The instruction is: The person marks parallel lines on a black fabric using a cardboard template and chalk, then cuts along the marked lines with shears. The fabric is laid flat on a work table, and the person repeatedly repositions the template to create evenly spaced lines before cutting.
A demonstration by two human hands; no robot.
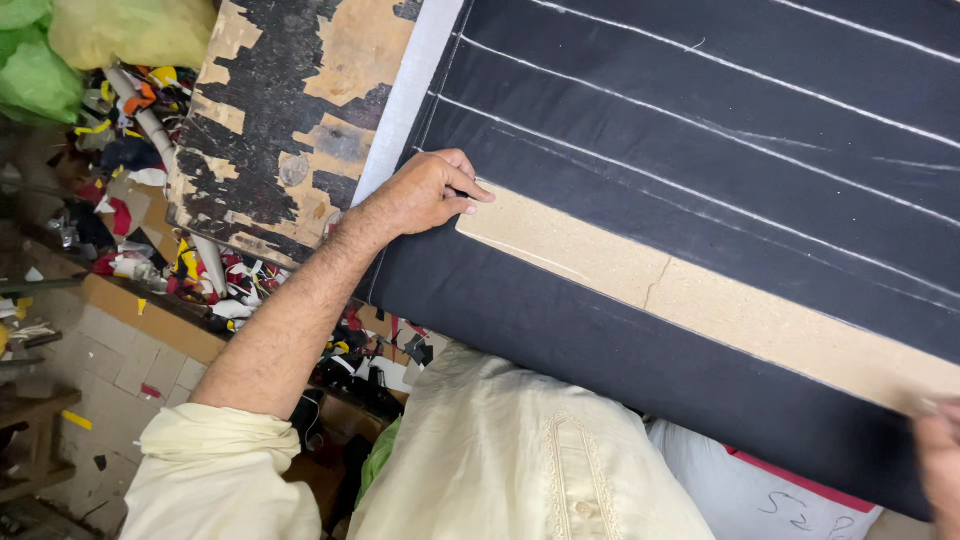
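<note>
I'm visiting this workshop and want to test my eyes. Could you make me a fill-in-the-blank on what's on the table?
The left hand presses one end of a long ____ strip.
The strip lies on ____ cloth.
The cloth bears several ____ chalk lines.
Only part of the right hand shows, at the picture's ____ edge.

Missing words: beige; black; white; right

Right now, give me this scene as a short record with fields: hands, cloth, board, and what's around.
left hand: fingers pressed on the end of the board, no closed grip
right hand: blurred at the frame edge, near the board's other end; grip unclear
board: long tan strip, cracked partway, lying flat on the cloth
cloth: dark, with parallel white chalk lines
table: worn, paint peeling
scraps: coloured pieces on the floor
</note>
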